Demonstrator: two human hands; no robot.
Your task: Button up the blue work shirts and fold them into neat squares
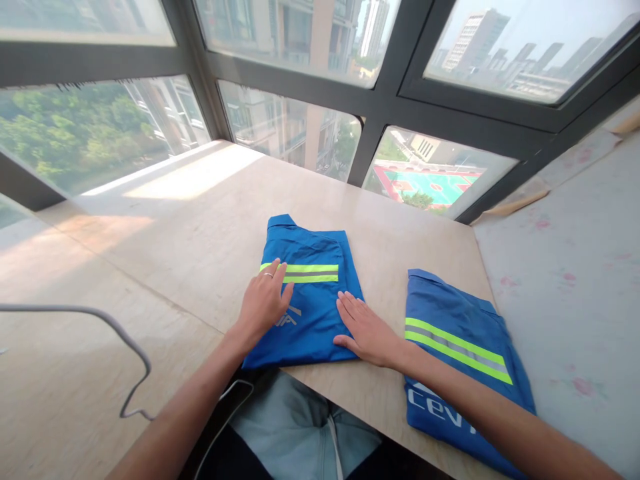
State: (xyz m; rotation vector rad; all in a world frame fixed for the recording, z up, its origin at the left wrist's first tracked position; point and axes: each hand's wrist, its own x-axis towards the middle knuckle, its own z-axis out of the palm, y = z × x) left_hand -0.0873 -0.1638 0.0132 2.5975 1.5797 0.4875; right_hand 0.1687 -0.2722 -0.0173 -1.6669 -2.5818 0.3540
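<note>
A folded blue work jacket (313,333) with a yellow-green and grey reflective stripe lies on the stone sill in front of me. My left hand (266,300), with a ring on one finger, rests on the jacket's left side, partly over the stripe and a pale printed logo. Its fingers are stretched out and slightly apart. On the lower right part of the same jacket lies my right hand (367,330), flat, with the thumb apart from the fingers. Neither hand grips the cloth.
A second folded blue jacket (450,320) with white lettering lies to the right, partly behind my right forearm. Grey cable (115,327) curves over the sill (165,267) at left. Dark window frames (310,70) stand behind, and a flowered wall (565,287) bounds the right side.
</note>
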